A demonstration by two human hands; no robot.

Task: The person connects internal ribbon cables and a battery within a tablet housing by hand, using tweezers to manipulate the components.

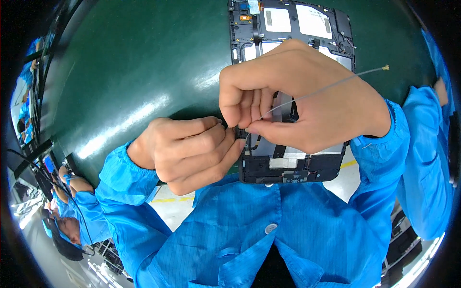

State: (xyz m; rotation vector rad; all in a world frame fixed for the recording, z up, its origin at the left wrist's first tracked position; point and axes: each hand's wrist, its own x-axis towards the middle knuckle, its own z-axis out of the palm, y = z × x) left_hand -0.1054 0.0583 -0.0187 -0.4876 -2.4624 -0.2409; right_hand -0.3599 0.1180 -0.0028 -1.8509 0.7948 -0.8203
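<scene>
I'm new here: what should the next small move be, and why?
Probably press the thin grey cable down along the left edge of the opened device: the right hand seems to pinch it there, beside the left hand, while its far end sticks out free.

Electronics assembly workshop: green bench point(144, 62), opened tablet point(317, 168), blue-smocked co-workers point(93, 223) (seemingly several, small and blurred at far left).

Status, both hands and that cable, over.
Right hand: pinching thin grey cable. Left hand: at edge of opened device, grip unclear. Right hand blocks device's middle.
</scene>
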